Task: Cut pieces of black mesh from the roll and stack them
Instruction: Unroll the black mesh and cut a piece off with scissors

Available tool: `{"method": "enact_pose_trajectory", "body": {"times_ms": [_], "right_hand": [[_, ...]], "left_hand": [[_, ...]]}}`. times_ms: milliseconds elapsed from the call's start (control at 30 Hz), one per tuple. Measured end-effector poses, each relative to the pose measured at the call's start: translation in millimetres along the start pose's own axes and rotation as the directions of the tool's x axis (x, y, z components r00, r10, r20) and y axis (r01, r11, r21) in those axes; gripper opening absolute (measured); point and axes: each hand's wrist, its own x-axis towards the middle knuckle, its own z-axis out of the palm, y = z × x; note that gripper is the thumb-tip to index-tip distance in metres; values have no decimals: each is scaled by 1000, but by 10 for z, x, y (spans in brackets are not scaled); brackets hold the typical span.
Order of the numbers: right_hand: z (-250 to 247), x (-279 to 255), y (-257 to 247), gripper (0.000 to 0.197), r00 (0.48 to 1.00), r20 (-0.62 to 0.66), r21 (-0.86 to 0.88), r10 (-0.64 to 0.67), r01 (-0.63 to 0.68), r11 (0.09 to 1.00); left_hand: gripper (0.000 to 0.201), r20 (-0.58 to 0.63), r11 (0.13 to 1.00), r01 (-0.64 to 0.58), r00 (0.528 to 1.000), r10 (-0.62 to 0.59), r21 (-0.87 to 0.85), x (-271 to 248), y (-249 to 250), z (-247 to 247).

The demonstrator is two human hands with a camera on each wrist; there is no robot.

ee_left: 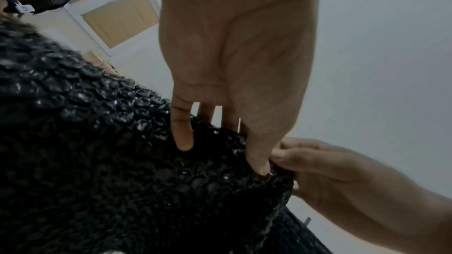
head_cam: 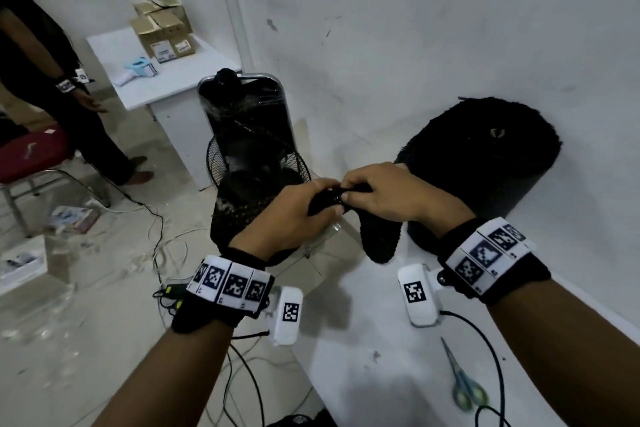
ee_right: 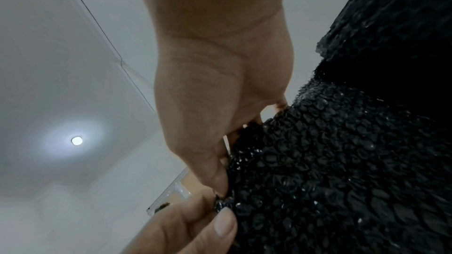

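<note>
Nearest me, scissors (head_cam: 465,388) lie flat on the white table (head_cam: 363,374), untouched. Above the table edge my left hand (head_cam: 294,215) and right hand (head_cam: 384,194) meet, fingers of both pinching the same bunched edge of the black mesh piece (head_cam: 379,243), which hangs down between them. Behind, the mesh roll (head_cam: 485,156) stands against the wall (head_cam: 450,28). Fan (head_cam: 256,163) at left.

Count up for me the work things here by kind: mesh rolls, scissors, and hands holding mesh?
Mesh roll: 1
Scissors: 1
Hands pinching the mesh piece: 2, the left hand and the right hand
Total: 4
</note>
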Motion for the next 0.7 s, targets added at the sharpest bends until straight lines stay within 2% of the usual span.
{"method": "enact_pose_trajectory", "body": {"times_ms": [67, 100, 133, 200, 267, 300, 367, 433, 500, 567, 633, 667, 700], "right_hand": [[-19, -47, 34, 12, 995, -101, -52, 11, -16, 999], [-10, -77, 71, 17, 981, -196, -58, 16, -27, 998], [24, -116, 118, 20, 947, -320, -35, 27, -40, 999], [164, -198, 218, 23, 832, -549, 77, 86, -52, 996], [396, -303, 342, 25, 733, -657, 211, 178, -47, 976], [532, -362, 386, 27, 712, -665, 283, 226, -40, 958], [803, -479, 431, 33, 728, -613, 384, 307, -64, 921], [1062, -536, 474, 37, 771, -518, 459, 371, -116, 881], [1251, -543, 510, 31, 792, -442, 535, 421, -144, 832], [1375, -545, 516, 22, 796, -321, 614, 513, -238, 753], [1542, -549, 497, 23, 806, -116, 682, 580, -360, 637], [1636, -545, 467, 31, 813, -35, 728, 581, -378, 573], [1722, -534, 427, 47, 829, -17, 779, 559, -339, 527]], "left_hand": [[17, -1, 1000, 3, 1000, -3, -20, 16, 0, 29], [10, 2, 999, -1, 1000, 1, -39, 20, -2, 31], [12, 16, 998, 2, 1000, -1, -61, 25, 2, 36], [19, 39, 993, 25, 999, -21, -114, 26, -5, 54], [23, 51, 974, 101, 994, -92, -203, 33, -32, 91], [24, 48, 959, 134, 991, -126, -252, 34, -35, 107], [24, 56, 910, 196, 980, -189, -365, 31, -13, 119], [18, 98, 843, 250, 968, -232, -476, 37, -22, 156], [40, 134, 800, 324, 945, -298, -505, 23, 13, 178], [58, 184, 739, 375, 926, -331, -560, 21, 21, 231], [52, 237, 651, 421, 904, -355, -631, 1, 51, 285], [47, 251, 605, 436, 895, -369, -667, -11, 52, 328], [42, 259, 582, 443, 890, -374, -682, -23, 63, 380]]}}
